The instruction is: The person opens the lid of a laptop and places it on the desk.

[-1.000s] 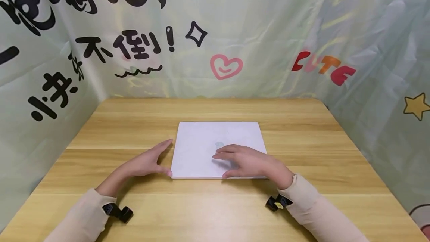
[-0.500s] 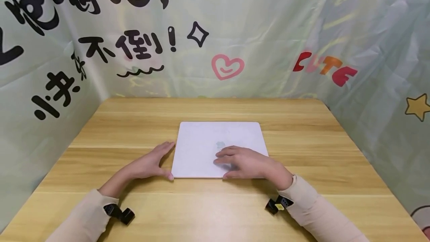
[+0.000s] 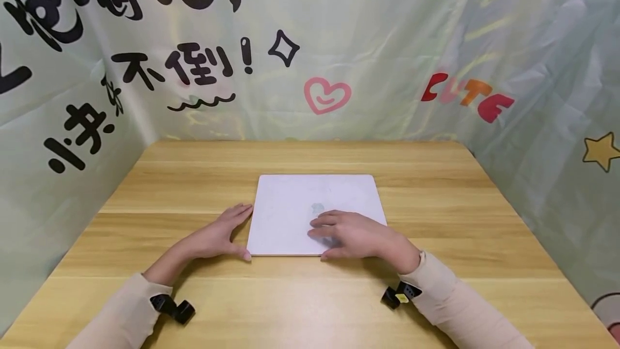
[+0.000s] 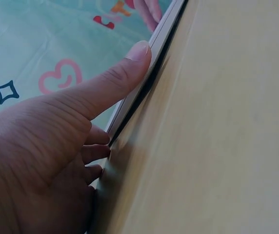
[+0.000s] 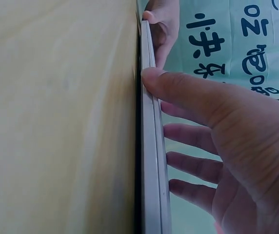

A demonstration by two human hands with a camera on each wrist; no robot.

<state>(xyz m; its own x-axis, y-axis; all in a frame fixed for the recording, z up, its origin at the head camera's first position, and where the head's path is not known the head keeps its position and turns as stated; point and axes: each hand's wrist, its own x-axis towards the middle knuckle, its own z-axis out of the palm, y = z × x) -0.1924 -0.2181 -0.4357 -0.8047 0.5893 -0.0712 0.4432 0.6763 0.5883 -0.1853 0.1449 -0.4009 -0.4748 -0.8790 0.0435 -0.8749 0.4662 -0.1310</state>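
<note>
While flat, one laptop [image 3: 286, 217], two hands [image 3: 215, 237] [image 3: 358, 235].

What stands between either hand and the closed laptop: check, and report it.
Nothing visible does. The left hand has its thumb against the laptop at the near left corner; the right hand reaches over the top, its thumb at the near edge.

Right hand [image 5: 242, 146] up close, thumb tip resting on edge of slim grey closed laptop [image 5: 154, 161], seam running along its length. Other fingers [image 5: 193, 165] spread apart, tips at lid. Left hand [image 5: 168, 27] at laptop's far end, thumb by corner. Dark strip between laptop and pale wood-grained counter [image 5: 56, 117]. Green cloth [image 5: 186, 214] behind, black lettering [image 5: 205, 41] on it.
</note>
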